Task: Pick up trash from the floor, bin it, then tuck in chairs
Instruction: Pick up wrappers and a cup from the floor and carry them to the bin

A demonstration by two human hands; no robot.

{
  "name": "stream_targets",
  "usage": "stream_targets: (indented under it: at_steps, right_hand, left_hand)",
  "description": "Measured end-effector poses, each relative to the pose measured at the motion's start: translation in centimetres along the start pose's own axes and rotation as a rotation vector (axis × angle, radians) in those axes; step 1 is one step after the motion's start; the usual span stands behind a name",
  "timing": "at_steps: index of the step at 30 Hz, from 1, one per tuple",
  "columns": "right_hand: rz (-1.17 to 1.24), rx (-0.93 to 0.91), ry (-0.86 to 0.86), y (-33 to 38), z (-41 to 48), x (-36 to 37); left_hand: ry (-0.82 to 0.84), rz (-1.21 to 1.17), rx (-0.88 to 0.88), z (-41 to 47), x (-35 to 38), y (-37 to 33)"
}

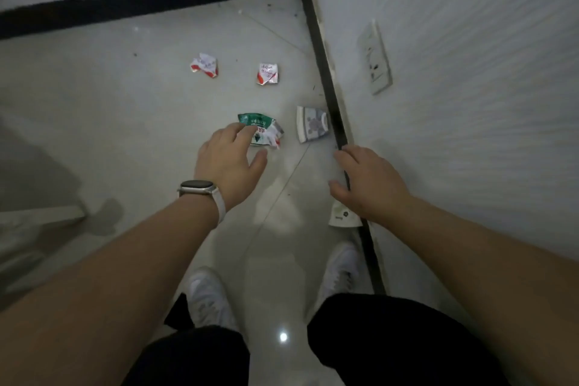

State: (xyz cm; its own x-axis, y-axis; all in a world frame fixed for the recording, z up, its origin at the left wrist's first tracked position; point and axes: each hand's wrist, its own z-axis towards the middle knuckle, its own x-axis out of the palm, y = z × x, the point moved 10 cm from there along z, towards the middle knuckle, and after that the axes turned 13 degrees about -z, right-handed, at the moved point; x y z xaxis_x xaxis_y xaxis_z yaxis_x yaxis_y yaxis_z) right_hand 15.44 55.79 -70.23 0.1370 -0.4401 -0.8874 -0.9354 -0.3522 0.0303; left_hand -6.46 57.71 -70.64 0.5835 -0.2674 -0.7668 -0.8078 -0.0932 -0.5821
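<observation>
Our left hand (230,160): fingers spread, tips over the green wrapper (261,131) on the floor (125,103), contact unclear; grey wrapper (308,124) just right of those fingertips. Our right hand (369,185): fingers loosely spread, holding nothing.

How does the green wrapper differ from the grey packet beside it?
The green wrapper is crumpled and colourful; the grey packet is flatter and pale. The left hand reaches the green wrapper; the grey packet lies untouched by the skirting. Both lie on the floor.
</observation>
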Motion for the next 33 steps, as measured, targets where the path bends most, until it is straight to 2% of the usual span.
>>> stream_targets:
  at_steps: [7, 9, 16, 24, 28, 33]
  right_hand:
    - [-0.17, -0.168, -0.036, -0.2, 14.0, 9.0]
    - [-0.227, -0.212, -0.046, 0.1, 16.1, 8.6]
    - [-0.28, -0.115, 0.011, -2.2, 23.3, 16.0]
    - [-0.261, -0.039, 0.089, -3.5, 22.9, 19.8]
    - [-0.27, -0.009, 0.025, -3.7, 23.3, 20.0]
    - [-0.188, 0.035, -0.094, -4.5, 24.3, 18.4]
  left_hand:
    - [0.054, -0.027, 0.073, 8.9, 10.5, 9.0]
    - [0.101, 0.014, 0.129, 10.1, 11.1, 9.4]
    - [0.226, 0.205, 0.268, 14.8, 18.5, 14.5]
    - [0.254, 0.186, 0.175, 13.9, 20.0, 17.7]
    - [0.211, 0.144, 0.186, 14.3, 19.5, 17.4]
    - [0.076, -0.009, 0.163, 14.5, 17.3, 16.5]
